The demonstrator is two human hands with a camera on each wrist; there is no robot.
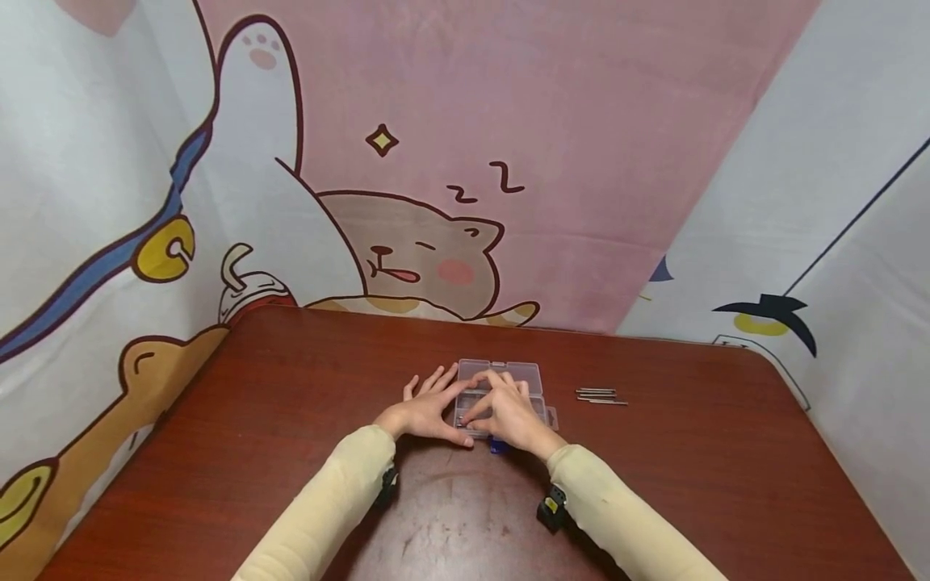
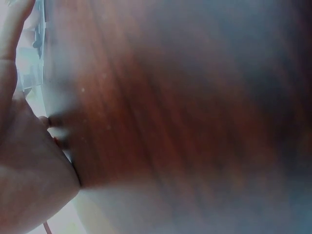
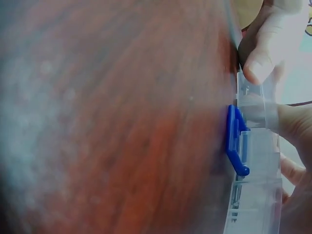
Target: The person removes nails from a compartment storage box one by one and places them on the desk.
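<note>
A clear plastic compartment box (image 1: 465,368) lies on the table with its lid raised at the back. At its left side my left hand (image 1: 425,413) has its fingers spread, the thumb by the front left corner. My right hand (image 1: 510,413) reaches over the box, its thumb and index finger down in the front left compartment beside small metal pieces (image 1: 461,420). Whether those fingertips pinch a piece is hidden. A blue latch (image 3: 234,139) hangs at the front of the box in the right wrist view. The left wrist view shows mostly table and part of a hand (image 2: 34,170).
Several thin metal rods (image 1: 599,395) lie on the brown table (image 1: 690,452) right of the box. A clear hanging tab (image 1: 552,417) sticks out from the box's right side. A printed cloth (image 1: 581,161) hangs behind the table.
</note>
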